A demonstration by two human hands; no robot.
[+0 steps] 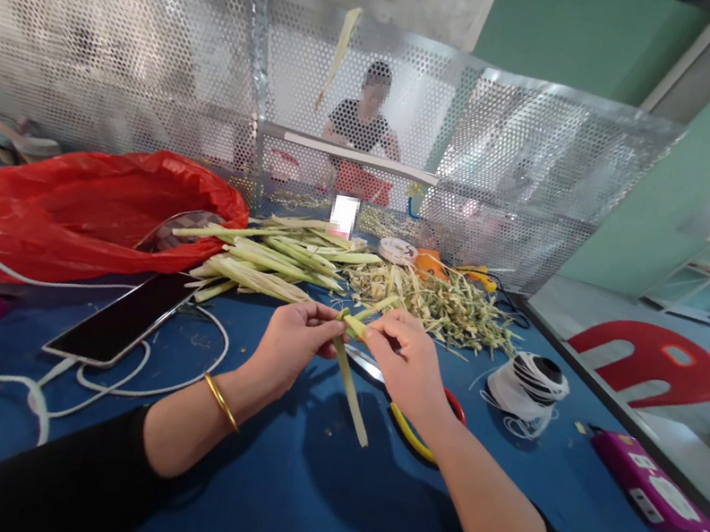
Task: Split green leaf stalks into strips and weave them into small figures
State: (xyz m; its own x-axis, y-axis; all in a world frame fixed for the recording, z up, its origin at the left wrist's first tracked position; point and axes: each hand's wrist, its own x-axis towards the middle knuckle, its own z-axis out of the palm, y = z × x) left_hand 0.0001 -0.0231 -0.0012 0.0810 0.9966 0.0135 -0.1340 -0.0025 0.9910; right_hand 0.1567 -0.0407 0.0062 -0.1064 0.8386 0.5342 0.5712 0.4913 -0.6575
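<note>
My left hand point(299, 336), with a gold bangle at the wrist, pinches a folded pale green leaf strip point(351, 390) whose free end hangs down over the table. Close beside it, my right hand point(404, 356) pinches another part of the same folded strip, fingers closed. Beneath my right hand lies a pair of scissors point(414, 432) with red and yellow handles, partly covered by the hand. Just beyond my hands is a pile of long pale green leaf strips point(274, 262). To its right spreads a heap of short leaf trimmings point(437, 302).
A red plastic bag point(80, 202) sits at the left, near a phone point(121, 318) and looping white cables. White string spools point(526, 390) and a purple power strip point(652, 484) are at the right. A perforated metal screen point(514, 166) stands behind, with a person point(362, 122) beyond it.
</note>
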